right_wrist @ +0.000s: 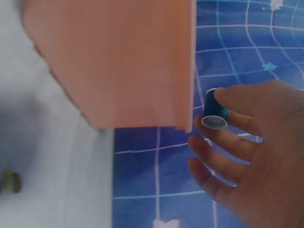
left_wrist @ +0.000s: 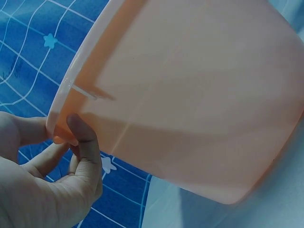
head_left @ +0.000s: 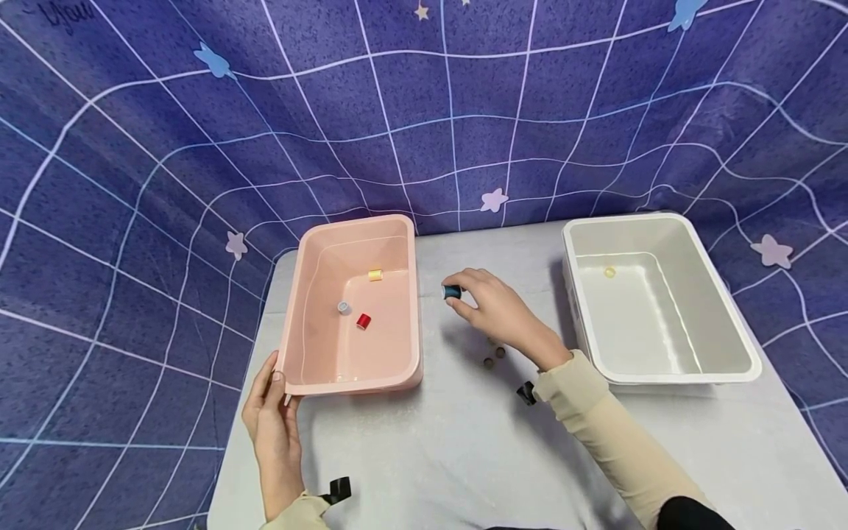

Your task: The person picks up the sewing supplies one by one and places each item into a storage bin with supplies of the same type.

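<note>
Spool (head_left: 452, 292), a small white-rimmed cylinder of dark teal thread, sits in the right hand (head_left: 493, 305), its grip narrowed to a pinch of thumb and fingers, above the cloth-covered desk (head_left: 424, 471), just off the three o'clock side of a rectangular pink plastic tub (head_left: 391, 361). The left hand (head_left: 271, 412) grips that tub's rim at seven o'clock. Inside lies a red spool (head_left: 364, 322), with a pale grey spool (head_left: 343, 308) at its ten o'clock. A rectangular white tub (head_left: 636, 324) stands at the right hand's three o'clock.
</note>
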The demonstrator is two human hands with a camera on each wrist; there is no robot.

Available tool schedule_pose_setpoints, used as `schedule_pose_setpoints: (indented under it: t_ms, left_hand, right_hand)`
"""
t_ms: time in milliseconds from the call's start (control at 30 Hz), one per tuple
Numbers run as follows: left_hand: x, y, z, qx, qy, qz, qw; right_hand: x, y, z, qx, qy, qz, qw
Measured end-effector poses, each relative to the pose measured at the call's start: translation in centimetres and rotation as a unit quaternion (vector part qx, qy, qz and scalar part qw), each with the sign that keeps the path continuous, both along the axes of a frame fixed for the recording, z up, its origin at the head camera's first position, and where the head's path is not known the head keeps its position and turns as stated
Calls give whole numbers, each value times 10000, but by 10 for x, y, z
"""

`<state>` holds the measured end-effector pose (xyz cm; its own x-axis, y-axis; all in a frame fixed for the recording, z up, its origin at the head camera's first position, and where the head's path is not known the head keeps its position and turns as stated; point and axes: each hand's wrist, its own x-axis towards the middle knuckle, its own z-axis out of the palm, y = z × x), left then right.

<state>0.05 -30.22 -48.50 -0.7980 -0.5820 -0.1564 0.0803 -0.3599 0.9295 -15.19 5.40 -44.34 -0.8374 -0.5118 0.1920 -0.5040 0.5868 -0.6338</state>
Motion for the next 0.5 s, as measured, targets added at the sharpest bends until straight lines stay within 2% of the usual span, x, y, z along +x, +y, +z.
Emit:
schedule_pose_setpoints:
  t_ms: [500]
  left_hand:
    - [-1, -1, -1, -58, -45, 12, 10000]
  right_hand:
    - [-27, -42, 52, -185, 483, 409, 9978]
